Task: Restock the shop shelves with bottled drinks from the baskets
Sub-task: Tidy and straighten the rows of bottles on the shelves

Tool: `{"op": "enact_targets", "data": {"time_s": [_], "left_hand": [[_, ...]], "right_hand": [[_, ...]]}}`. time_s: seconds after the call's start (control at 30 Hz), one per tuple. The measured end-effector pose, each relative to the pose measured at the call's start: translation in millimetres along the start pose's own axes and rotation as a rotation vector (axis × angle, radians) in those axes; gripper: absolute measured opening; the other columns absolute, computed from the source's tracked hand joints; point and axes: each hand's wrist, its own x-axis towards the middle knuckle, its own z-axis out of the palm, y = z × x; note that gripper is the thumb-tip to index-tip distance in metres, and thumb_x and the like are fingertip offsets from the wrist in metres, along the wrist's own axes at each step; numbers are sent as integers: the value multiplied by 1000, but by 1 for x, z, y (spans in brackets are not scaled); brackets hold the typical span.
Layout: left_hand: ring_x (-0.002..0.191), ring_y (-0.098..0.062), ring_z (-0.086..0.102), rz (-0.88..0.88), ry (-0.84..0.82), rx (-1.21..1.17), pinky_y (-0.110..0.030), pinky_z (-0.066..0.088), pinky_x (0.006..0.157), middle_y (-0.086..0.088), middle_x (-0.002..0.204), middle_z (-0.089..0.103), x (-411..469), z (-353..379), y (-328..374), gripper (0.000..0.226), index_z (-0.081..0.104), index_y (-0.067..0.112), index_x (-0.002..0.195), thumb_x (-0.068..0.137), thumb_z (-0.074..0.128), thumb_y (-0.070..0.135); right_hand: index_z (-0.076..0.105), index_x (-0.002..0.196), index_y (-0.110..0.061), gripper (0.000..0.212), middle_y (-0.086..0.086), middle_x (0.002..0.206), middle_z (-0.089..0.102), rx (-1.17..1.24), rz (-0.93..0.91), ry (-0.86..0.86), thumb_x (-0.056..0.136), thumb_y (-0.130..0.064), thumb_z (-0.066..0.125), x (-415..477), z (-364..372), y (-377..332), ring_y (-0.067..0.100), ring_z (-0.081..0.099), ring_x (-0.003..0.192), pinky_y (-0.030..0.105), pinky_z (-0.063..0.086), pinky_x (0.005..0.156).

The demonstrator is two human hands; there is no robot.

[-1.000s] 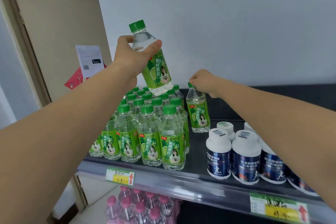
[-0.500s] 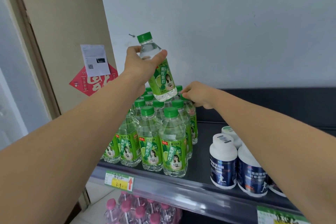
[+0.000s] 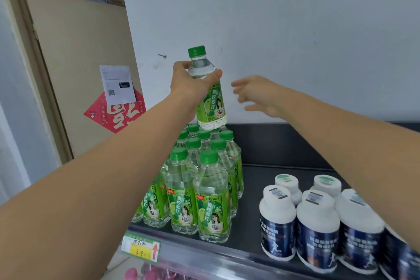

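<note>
At the very front, the grey front rail of the top shelf (image 3: 250,225) is seen, with a green and yellow price tag (image 3: 141,249) bearing a red arrow fixed to it. Below the rail, the pink caps of other bottles (image 3: 145,274) are partly shown, blurred.

On the dark shelf, a tight cluster of lime soda bottles (image 3: 212,207) is stood upright at the left, with clear bodies, green labels and green caps, arranged in rows running back toward the wall. To the right of them, apart from the cluster, a group of dark blue jars (image 3: 278,229) with white lids is stood near the front edge.

Two bare forearms are stretched forward over the shelf. One more lime soda bottle, the held bottle (image 3: 211,104), is gripped by the left hand (image 3: 188,85), whose fingers and thumb are wrapped round its clear shoulder just under the green cap. The held bottle is kept almost upright, slightly tilted, in the air just above the caps at the back of the cluster. The right hand (image 3: 256,95) is seen empty and blurred just to the right of it, with fingers spread and relaxed, touching nothing.

Behind, a pale wall (image 3: 272,29) is shown. At the left, a beige door (image 3: 79,52) is hung with a white printed notice (image 3: 117,84) and a red diamond-shaped decoration (image 3: 116,113).
</note>
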Motion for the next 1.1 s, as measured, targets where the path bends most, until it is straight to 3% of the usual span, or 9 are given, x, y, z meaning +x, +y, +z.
{"op": "enact_targets", "data": {"time_s": [0.17, 0.33, 0.43, 0.57, 0.7, 0.87, 0.97, 1.03, 1.1], "left_hand": [[96, -20, 64, 77, -82, 98, -39, 54, 83, -1, 101, 61, 4, 20, 1, 54, 34, 22, 118, 81, 74, 24], [99, -22, 64, 123, -127, 146, -45, 53, 89, -5, 110, 62, 4, 30, -5, 53, 35, 23, 114, 79, 75, 26], [105, -18, 61, 156, -228, 236, -41, 50, 96, -2, 119, 59, 4, 25, -9, 67, 32, 21, 131, 80, 74, 25], [130, -22, 41, 39, -366, 474, -31, 37, 100, -6, 149, 33, 5, 8, -6, 97, 9, 16, 150, 80, 73, 33], [128, -20, 45, -24, -605, 851, -29, 37, 98, -3, 146, 41, -9, -8, -11, 78, 31, 17, 145, 82, 67, 44], [130, -20, 43, 172, -616, 1107, -27, 33, 103, -3, 144, 45, -31, -3, -21, 42, 45, 15, 138, 99, 44, 31], [127, -27, 45, 135, -665, 1171, -30, 36, 101, -9, 141, 48, -36, 3, -27, 39, 49, 10, 135, 102, 36, 25], [130, -28, 41, 83, -705, 1202, -30, 34, 102, -12, 146, 41, -37, 7, -33, 41, 41, 8, 140, 103, 33, 24], [134, -26, 37, 41, -736, 1199, -28, 32, 104, -10, 150, 35, -38, 8, -39, 44, 34, 9, 145, 103, 32, 23]], "right_hand": [[32, 140, -37, 67, -6, 134, 49, 249, -274, -209, 84, -14, 60, -12, -8, -38, 18, 51, 120, 43, 43, 97], [53, 118, -26, 31, -5, 117, 62, 86, -311, -94, 89, -23, 63, -10, -14, -40, 18, 62, 106, 49, 50, 91], [56, 110, -21, 22, -7, 103, 63, 91, -324, -2, 89, -17, 63, -6, -15, -36, 19, 65, 98, 45, 54, 85], [54, 108, -17, 20, -3, 98, 60, 121, -250, 143, 89, -15, 62, 4, -24, -34, 19, 60, 92, 44, 53, 84], [51, 117, -12, 31, 9, 115, 57, -6, -142, 230, 88, -17, 62, 14, -28, -20, 25, 58, 100, 32, 48, 68], [51, 100, -7, 18, 9, 90, 51, -188, 7, 141, 89, -18, 59, 19, -9, 15, 19, 52, 69, 30, 46, 55], [49, 77, -8, 23, 15, 91, 54, -361, 60, 97, 86, -24, 63, 26, 3, 32, 26, 58, 74, 33, 53, 59], [51, 79, -7, 28, 18, 105, 54, -422, 81, 51, 87, -30, 64, 29, 10, 39, 31, 61, 91, 33, 58, 68], [51, 82, -4, 30, 19, 101, 55, -404, 91, -7, 88, -31, 64, 30, 16, 45, 32, 62, 94, 42, 57, 78]]}}
